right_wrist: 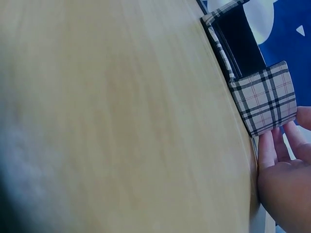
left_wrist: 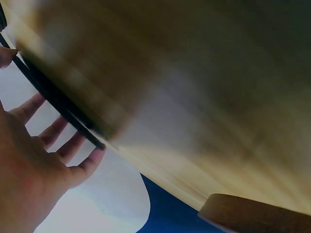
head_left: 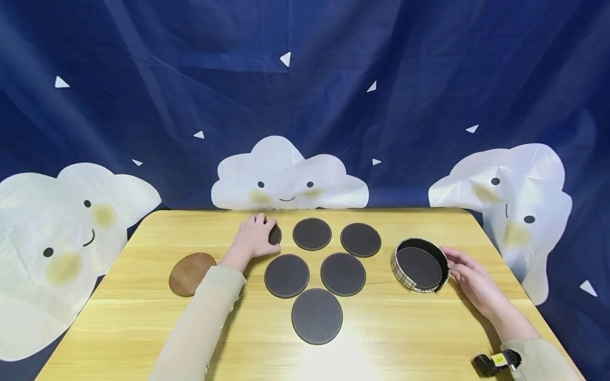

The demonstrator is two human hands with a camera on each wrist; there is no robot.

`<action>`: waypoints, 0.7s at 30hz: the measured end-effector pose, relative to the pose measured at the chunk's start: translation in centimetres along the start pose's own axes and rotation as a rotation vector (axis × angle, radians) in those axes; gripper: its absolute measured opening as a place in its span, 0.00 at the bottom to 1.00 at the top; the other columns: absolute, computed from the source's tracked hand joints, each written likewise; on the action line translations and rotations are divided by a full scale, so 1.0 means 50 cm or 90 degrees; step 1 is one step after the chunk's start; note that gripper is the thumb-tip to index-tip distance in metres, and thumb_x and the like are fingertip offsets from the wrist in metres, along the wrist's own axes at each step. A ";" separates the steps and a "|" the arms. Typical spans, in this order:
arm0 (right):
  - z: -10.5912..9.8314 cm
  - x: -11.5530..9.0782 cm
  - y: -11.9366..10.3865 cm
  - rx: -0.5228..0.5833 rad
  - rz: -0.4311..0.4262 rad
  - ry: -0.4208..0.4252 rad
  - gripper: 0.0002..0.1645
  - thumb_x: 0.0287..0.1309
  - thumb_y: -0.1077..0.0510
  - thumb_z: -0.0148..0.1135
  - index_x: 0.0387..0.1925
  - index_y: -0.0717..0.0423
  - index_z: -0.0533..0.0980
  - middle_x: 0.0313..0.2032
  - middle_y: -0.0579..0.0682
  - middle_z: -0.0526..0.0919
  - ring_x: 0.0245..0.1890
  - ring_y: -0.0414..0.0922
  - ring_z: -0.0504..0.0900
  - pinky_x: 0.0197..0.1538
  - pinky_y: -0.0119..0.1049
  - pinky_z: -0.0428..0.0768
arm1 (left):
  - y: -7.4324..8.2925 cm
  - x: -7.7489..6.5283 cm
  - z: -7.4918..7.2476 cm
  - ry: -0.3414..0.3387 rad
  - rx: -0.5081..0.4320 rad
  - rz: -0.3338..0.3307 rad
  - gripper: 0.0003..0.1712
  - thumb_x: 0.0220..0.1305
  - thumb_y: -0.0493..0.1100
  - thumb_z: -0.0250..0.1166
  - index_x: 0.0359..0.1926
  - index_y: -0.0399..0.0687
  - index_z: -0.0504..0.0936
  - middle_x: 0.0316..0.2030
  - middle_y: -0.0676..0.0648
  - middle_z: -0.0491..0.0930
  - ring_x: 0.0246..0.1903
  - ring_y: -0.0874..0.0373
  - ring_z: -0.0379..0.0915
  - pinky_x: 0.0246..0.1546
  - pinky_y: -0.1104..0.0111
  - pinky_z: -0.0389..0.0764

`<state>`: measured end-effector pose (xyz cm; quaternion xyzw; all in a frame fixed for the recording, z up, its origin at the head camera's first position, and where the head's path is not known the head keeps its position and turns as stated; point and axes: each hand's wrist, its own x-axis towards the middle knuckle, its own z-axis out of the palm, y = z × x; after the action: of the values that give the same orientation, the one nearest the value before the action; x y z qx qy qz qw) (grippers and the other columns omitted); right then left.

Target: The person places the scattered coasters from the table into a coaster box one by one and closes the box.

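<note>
Head view: left of centre, the left grip [head_left: 254, 239] clasps a dark disc [head_left: 275, 235] by its edges; at right, the relaxed right grip [head_left: 472, 280] touches a plaid holder [head_left: 404, 279] on a wooden worktop [head_left: 395, 333], before blue cloud-print cloth [head_left: 329, 100].

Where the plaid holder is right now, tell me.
In the head view, the plaid holder sits on the right side of the table, just right of the rightmost black disc, with the right hand at its outer wall.
</note>
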<state>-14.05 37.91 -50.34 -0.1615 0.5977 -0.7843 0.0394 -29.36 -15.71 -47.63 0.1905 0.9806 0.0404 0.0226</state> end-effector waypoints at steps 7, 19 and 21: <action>-0.001 0.000 0.003 0.001 -0.006 0.001 0.33 0.78 0.76 0.33 0.65 0.51 0.78 0.60 0.40 0.85 0.57 0.33 0.83 0.61 0.20 0.74 | 0.011 0.003 -0.001 0.019 0.048 0.037 0.43 0.48 0.65 0.69 0.64 0.53 0.77 0.59 0.37 0.71 0.57 0.37 0.67 0.50 0.44 0.72; 0.001 -0.003 0.004 -0.008 -0.008 0.006 0.34 0.77 0.76 0.33 0.66 0.50 0.78 0.60 0.40 0.85 0.57 0.32 0.83 0.60 0.21 0.75 | 0.073 0.018 -0.027 0.046 0.067 0.088 0.43 0.48 0.65 0.69 0.65 0.55 0.76 0.64 0.37 0.70 0.61 0.39 0.67 0.54 0.45 0.72; 0.001 -0.002 0.004 -0.009 -0.012 0.005 0.34 0.77 0.76 0.33 0.66 0.51 0.77 0.60 0.40 0.85 0.57 0.32 0.83 0.60 0.21 0.75 | 0.086 0.024 -0.032 0.054 0.073 0.093 0.43 0.48 0.65 0.69 0.65 0.55 0.76 0.63 0.37 0.70 0.61 0.39 0.67 0.54 0.45 0.72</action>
<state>-13.98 37.85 -50.54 -0.1647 0.6019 -0.7809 0.0284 -28.96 -11.40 -45.70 0.2603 0.9650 -0.0064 -0.0328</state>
